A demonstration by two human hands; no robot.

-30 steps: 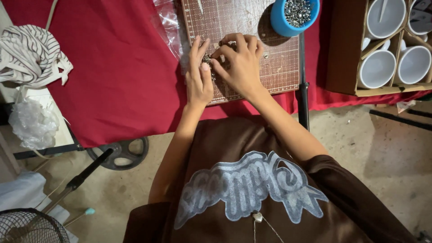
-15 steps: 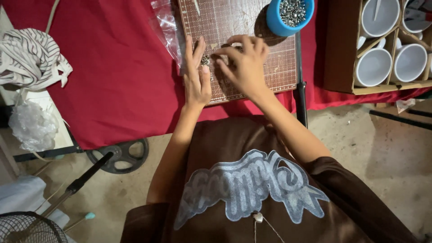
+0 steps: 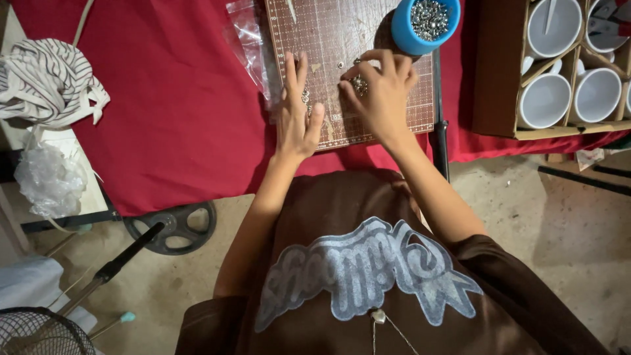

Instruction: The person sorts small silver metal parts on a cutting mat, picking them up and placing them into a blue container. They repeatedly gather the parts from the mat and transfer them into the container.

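Since a second earlier, our hands had drawn apart on the brown gridded cutting mat [image 3: 342,39]: before, they met over one spot, and now a bare strip of mat lay between them. Our left hand [image 3: 296,108] lay flat, palm down, fingers stretched toward twelve o'clock, clenching nothing, with a few small silver metal rings [image 3: 305,96] showing at its three o'clock edge. Our right hand [image 3: 381,92] curled its fingertips over a small cluster of shiny silver rings [image 3: 359,84], pinching them loosely against the mat. A single loose ring [image 3: 340,65] sat at eleven o'clock from that cluster. We judged from the split that the joined piece had been laid out and the right hand was picking at its next part. At one o'clock from the right hand stood the round blue plastic cup full of silver rings [image 3: 426,23], touching the mat's far edge. A clear plastic bag [image 3: 248,39] lay at ten o'clock on the red tablecloth [image 3: 171,98], and white mugs in a cardboard box [image 3: 559,72] stood at three o'clock.
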